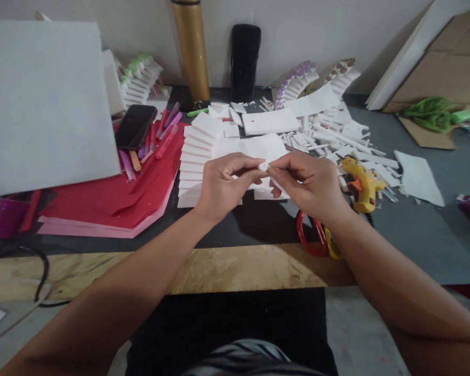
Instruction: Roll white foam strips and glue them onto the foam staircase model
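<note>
A small white rounded piece (263, 166), perhaps a paper roll, is pinched at its left by my left hand (227, 180). From the other side my right hand (307, 180) grips the same piece with thumb and fingertips. Both hands are closed and held above the table. Under and behind my left hand lies a fan of white stepped strips (196, 156), like a small curved staircase. A yellow glue gun (362, 183) rests beside my right wrist. Scissors with red and yellow handles (311, 237) lie partly hidden beneath my right forearm.
White offcuts (329, 133) are heaped behind my right hand. Red sheets (113, 201), markers (166, 138) and a phone (136, 127) lie left. A gold bottle (194, 57) and a black case (245, 62) stand at the wall. Small curved staircase models (297, 83) stand behind.
</note>
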Motion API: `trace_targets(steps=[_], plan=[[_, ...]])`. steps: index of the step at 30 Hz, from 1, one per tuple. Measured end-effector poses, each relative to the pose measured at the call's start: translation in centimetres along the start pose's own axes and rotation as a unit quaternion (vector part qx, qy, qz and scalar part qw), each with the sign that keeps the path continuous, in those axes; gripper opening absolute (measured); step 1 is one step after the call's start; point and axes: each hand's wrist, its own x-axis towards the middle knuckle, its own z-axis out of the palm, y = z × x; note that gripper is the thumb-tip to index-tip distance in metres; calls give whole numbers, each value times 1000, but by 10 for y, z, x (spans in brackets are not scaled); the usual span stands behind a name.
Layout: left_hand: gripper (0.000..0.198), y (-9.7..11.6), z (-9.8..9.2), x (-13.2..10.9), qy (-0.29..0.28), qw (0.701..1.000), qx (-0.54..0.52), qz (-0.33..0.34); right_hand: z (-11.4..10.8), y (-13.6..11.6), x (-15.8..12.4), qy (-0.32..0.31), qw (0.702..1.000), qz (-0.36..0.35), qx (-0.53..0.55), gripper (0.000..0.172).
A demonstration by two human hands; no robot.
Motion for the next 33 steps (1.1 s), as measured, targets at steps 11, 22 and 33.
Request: trace_targets(steps=[11,22,33], plan=[[26,2,-2,3,-49,998,-12,-49,-3,6,8,-44,994,52,89,19],[21,-4,-5,8,-130,989,-15,-69,-9,8,12,-46,992,73,89,22],[31,-2,-5,8,-109,992,-27,-51,-5,5,12,-45,969,149,191,30]])
